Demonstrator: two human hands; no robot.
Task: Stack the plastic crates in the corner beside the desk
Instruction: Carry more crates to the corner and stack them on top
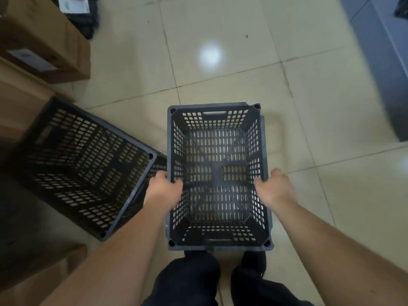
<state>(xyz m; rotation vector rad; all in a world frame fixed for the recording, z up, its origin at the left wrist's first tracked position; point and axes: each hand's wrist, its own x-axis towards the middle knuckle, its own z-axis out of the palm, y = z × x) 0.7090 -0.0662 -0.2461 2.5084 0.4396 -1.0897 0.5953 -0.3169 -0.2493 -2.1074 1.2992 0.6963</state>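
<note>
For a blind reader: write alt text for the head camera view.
Seen from above, a person's left hand and right hand grip the long side rims of an empty black perforated crate over a tiled floor. A second crate sits to the left beside cardboard boxes.

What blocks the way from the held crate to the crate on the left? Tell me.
Nothing visible does. The left hand and right hand grip the dark perforated plastic crate by its long rims; the second dark plastic crate sits open and empty immediately beside it.
</note>
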